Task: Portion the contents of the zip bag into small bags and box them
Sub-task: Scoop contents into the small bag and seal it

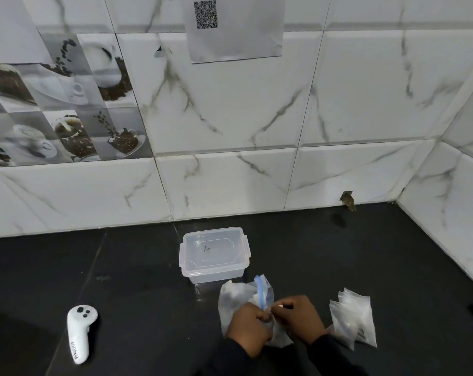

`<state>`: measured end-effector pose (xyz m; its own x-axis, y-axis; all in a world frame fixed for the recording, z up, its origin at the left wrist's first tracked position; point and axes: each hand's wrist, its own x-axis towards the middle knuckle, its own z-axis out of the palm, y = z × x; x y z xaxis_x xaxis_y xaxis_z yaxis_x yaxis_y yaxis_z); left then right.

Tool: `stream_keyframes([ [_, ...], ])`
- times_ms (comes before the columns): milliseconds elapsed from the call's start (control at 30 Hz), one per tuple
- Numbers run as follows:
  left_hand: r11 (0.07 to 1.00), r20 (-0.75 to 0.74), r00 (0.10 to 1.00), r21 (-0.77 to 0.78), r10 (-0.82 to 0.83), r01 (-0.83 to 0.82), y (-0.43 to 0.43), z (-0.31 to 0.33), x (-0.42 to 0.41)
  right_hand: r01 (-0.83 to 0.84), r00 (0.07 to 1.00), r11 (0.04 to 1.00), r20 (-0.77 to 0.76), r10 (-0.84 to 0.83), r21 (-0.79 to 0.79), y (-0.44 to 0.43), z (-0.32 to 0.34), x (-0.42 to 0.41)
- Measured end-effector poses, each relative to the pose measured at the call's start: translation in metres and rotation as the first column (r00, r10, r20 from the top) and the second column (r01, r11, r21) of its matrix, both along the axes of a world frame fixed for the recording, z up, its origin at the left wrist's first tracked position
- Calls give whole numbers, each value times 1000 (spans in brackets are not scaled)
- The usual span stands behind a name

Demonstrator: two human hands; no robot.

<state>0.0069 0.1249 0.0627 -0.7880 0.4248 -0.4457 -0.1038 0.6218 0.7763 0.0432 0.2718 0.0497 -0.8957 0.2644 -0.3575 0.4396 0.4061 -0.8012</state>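
A lidded clear box is sitting on a dark counter, just short of the marble-tiled wall running behind it. A second wall is closing off the counter far to the box's right. To the box's left the counter is stretching away to a white controller, which is lying well to the left and nearer the person.

Directly in front of the box, a crumpled zip bag with a blue zip is standing between two hands. The left hand is gripping the bag's mouth with curled fingers. The right hand, also curled, is pinching the same edge beside the zip, and the two hands are nearly meeting. The bag's contents cannot be made out.

A heap of small bags is lying in front and to the right of the box, just beside the right hand. A QR sheet is hanging on the wall above the box.
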Motion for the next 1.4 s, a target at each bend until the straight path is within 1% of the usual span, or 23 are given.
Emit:
stream_keyframes([
  [67, 997, 41, 997, 48, 66, -68, -14, -6, -6, -29, 1000, 999, -12, 29, 32, -3, 2, -3],
  [133, 981, 102, 986, 131, 129, -142, -33, -10, -12, -13, 997, 980, -74, 28, 201, -4, -2, -7],
  [200, 965, 134, 979, 192, 153, -177, -54, -14, -17, -49, 990, 927, -102, 94, 373, -5, -5, -12],
  [233, 957, 151, 975, 218, 160, -191, -64, -15, -20, -80, 986, 914, -106, 132, 397, -6, -7, -16],
  [367, 939, 179, 970, 275, 164, -209, -90, -19, -29, -161, 980, 939, -65, 188, 303, -23, -8, -31],
  [433, 939, 184, 971, 278, 154, -201, -96, -17, -31, -168, 976, 950, -93, 198, 262, -34, -8, -39],
  [500, 942, 192, 971, 279, 139, -190, -99, -16, -33, -178, 964, 937, -137, 227, 301, -43, -5, -45],
  [533, 937, 193, 971, 288, 143, -196, -101, -16, -34, -201, 951, 909, -149, 270, 364, -48, -2, -48],
  [600, 915, 207, 962, 326, 176, -238, -105, -15, -35, -253, 925, 813, -113, 362, 525, -53, 0, -53],
  [667, 875, 250, 944, 380, 216, -301, -108, -15, -37, -294, 907, 732, -63, 417, 614, -55, 1, -57],
  [767, 817, 298, 923, 451, 242, -360, -114, -13, -41, -353, 881, 661, -2, 473, 662, -57, -2, -62],
  [800, 811, 305, 924, 464, 231, -356, -115, -11, -42, -374, 878, 646, 29, 478, 665, -57, -4, -62],
  [867, 809, 316, 928, 481, 200, -338, -115, -4, -45, -378, 874, 641, 28, 486, 668, -57, -7, -64],
  [933, 803, 322, 927, 491, 194, -338, -111, 3, -49, -393, 888, 691, 56, 456, 607, -59, -5, -66],
  [1033, 819, 293, 942, 493, 163, -295, -94, 20, -58, -439, 893, 779, 117, 436, 448, -64, -5, -68],
  [1067, 830, 285, 947, 485, 151, -278, -87, 26, -62, -419, 907, 831, 123, 403, 366, -67, -5, -67],
  [1133, 856, 273, 953, 452, 134, -250, -69, 38, -69, -304, 953, 947, 20, 304, 100, -68, -12, -61],
  [1167, 870, 261, 957, 433, 129, -236, -60, 42, -72, -254, 967, 967, -3, 254, -14, -70, -16, -59],
  [1200, 883, 248, 961, 414, 123, -220, -51, 46, -74, -209, 978, 974, 1, 210, -91, -71, -17, -56],
  [1267, 907, 231, 968, 378, 104, -187, -39, 51, -75, -156, 976, 957, 114, 188, -244, -69, -12, -49],
  [1300, 915, 226, 969, 363, 99, -178, -35, 52, -76, -57, 970, 933, 202, 137, -356, -67, -14, -48],
  [1333, 920, 223, 970, 350, 100, -175, -34, 52, -76, 13, 964, 906, 245, 101, -424, -63, -15, -46],
  [1400, 921, 225, 968, 343, 108, -183, -33, 52, -77, 114, 961, 844, 272, 39, -524, -59, -12, -45],
])
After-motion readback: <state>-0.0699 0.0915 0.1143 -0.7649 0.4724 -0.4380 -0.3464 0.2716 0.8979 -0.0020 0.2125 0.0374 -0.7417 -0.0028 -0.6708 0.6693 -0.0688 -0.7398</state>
